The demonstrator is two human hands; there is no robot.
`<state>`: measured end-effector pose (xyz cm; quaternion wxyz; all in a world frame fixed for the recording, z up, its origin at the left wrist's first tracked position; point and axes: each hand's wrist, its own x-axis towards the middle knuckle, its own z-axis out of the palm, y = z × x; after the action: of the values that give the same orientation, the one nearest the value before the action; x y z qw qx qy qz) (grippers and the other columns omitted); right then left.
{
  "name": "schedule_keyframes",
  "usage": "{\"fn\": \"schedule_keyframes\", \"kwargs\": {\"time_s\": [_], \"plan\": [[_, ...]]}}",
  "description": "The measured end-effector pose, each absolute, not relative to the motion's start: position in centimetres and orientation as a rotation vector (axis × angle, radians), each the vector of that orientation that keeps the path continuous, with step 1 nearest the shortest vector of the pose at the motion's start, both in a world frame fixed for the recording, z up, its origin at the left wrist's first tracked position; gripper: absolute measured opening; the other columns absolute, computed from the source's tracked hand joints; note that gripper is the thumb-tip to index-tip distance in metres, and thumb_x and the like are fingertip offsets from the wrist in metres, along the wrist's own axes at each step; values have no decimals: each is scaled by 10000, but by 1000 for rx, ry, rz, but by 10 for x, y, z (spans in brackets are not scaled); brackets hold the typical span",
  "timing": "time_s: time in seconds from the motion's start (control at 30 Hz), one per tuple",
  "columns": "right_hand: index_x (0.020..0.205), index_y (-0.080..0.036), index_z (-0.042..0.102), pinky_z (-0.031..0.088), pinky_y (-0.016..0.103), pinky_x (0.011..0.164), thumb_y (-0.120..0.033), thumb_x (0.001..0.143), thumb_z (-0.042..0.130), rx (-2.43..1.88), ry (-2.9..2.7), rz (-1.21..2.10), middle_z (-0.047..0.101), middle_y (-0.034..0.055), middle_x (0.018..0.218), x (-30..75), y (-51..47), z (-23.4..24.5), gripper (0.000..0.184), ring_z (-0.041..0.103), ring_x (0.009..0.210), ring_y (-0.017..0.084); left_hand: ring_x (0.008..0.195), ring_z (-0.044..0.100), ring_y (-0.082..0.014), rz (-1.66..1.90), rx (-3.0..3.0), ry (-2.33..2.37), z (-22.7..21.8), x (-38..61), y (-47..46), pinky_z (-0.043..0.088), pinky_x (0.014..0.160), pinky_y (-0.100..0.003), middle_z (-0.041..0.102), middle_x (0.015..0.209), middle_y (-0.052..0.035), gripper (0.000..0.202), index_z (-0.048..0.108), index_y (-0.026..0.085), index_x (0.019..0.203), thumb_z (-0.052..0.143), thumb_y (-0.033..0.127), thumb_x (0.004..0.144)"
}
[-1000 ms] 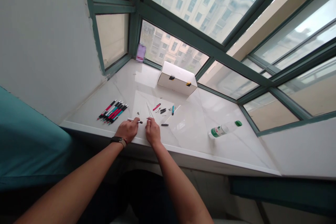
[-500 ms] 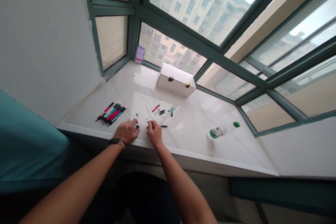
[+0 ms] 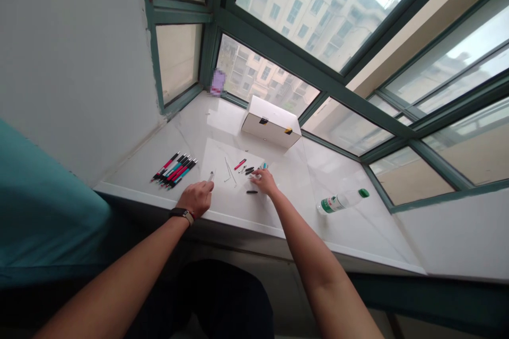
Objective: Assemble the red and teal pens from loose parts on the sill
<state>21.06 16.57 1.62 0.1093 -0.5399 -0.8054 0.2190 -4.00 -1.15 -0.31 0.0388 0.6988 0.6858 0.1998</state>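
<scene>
Pens point(image 3: 175, 171) left of parts point(image 3: 249, 169), bottle point(image 3: 334, 203) right, box point(image 3: 271, 131) behind

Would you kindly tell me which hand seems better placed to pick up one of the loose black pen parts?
The right hand, I'd judge: it is right beside the loose black pen parts, while the left hand is farther away and already holds a pale pen piece.
</scene>
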Motion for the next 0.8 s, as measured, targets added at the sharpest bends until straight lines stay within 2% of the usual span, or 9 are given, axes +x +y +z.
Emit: {"fn": "schedule_keyframes", "kwargs": {"time_s": [0.27, 0.53, 0.8], "plan": [[855, -198, 701, 447, 302, 824, -205, 844, 662, -1571, -2394, 570, 555, 35, 945, 203, 160, 10, 41, 563, 828, 161, 726, 581, -218, 577, 2144, 2132, -4, -39, -11, 373, 689, -354, 618, 909, -80, 218, 625, 208, 876, 410, 170, 877], [917, -181, 606, 429, 314, 795, -197, 930, 529, -1489, -2441, 430, 562, 78, 1031, 210, 146, 0, 80, 558, 865, 188, 725, 573, -220, 589, 2164, 2125, -3, -38, -11, 370, 687, -362, 609, 870, -72, 168, 611, 204, 784, 452, 200, 837], [888, -196, 590, 419, 294, 751, -183, 906, 527, -1319, -2398, 674, 619, 29, 862, 188, 132, 28, 66, 562, 790, 179, 713, 560, -218, 616, 2163, 2138, -2, -37, -11, 358, 673, -362, 592, 833, -66, 148, 595, 205, 752, 462, 210, 817]]}}
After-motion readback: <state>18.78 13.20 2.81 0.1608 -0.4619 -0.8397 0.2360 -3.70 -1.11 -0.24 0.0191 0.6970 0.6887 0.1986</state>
